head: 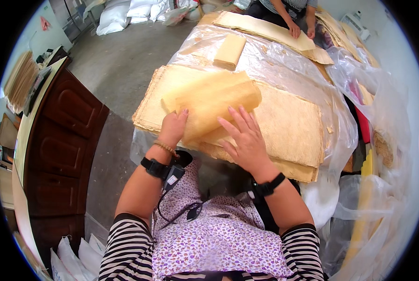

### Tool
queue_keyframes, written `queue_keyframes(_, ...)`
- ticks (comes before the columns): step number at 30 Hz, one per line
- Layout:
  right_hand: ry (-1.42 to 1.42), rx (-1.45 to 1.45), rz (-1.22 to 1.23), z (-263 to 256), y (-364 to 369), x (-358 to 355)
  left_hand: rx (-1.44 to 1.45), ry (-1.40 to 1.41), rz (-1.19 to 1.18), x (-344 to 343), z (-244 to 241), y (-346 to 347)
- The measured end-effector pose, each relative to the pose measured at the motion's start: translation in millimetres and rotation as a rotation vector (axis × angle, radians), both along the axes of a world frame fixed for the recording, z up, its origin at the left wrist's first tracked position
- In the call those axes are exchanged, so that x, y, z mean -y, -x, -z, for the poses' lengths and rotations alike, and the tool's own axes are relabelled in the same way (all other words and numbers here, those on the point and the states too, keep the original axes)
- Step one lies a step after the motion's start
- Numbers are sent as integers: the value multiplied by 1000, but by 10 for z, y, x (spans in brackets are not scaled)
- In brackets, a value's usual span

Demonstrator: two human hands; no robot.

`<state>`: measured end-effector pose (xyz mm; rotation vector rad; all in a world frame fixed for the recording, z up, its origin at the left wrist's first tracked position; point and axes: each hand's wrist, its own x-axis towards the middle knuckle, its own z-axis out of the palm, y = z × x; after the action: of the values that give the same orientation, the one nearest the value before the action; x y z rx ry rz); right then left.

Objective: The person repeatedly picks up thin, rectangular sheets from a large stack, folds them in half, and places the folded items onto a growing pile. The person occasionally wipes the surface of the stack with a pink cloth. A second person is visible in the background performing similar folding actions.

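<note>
A thin yellowish sheet (213,102), curled over at its far right end, lies across a wide stack of similar sheets (290,123) with rough edges. My left hand (174,126) grips the near left edge of the curled sheet between thumb and fingers. Spread fingers of my right hand (244,140) rest at the sheet's near right side, palm down, holding nothing that I can see. Beyond the stack lies a folded bundle (230,52) of the same material. What the sheets are made of, I cannot tell.
Clear plastic film (272,59) covers the table. Across it a co-worker's hands (295,31) touch a long stack of sheets (265,30). A dark red wooden cabinet (62,140) stands at the left. White sacks (114,17) lie on the floor at the back, with plastic-wrapped items at the right.
</note>
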<state>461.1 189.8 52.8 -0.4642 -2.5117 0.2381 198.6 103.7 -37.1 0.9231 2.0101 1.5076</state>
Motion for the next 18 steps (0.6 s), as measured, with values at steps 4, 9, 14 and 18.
queue_keyframes(4, -84, 158, 51, 308, 263, -310, -228, 171, 10, -131, -33, 73)
queue_keyframes(9, -62, 224, 49, 447, 402, -395, -374, 320, -27, -114, -199, 22)
queue_keyframes(14, -48, 317, 59, 579, 401, -449, -622, 710, -215, -39, -759, -339)
queue_keyframes(18, -86, 411, -15, 360, 438, -520, -1245, 109, -96, 172, -576, -506)
